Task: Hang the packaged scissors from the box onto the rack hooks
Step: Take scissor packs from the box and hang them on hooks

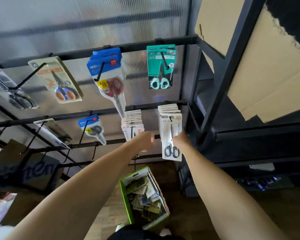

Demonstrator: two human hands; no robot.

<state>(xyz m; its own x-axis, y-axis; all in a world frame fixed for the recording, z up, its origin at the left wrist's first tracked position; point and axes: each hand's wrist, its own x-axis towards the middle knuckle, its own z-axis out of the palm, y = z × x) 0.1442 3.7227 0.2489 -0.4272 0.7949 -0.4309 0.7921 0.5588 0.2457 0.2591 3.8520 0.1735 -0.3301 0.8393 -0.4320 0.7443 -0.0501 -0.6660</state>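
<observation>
The rack's lower rail (111,110) carries two hooks with stacks of white scissors packs. My left hand (144,140) is curled on the front pack of the left stack (131,126), whose card has orange marks; the pack's lower edge shows under the hand. My right hand (181,140) grips the right edge of the front pack of the right stack (170,135), a white card with grey-handled scissors, and its fingers are hidden behind the card. The green-sided box (126,198) stands on the floor below my arms, with several packs inside.
The upper rail (137,46) holds teal (160,66), blue-and-red (109,75) and beige (57,78) scissors packs. Bare hooks (93,151) stick out low on the left. A black shelf frame (229,70) with cardboard sheets (267,70) stands close on the right.
</observation>
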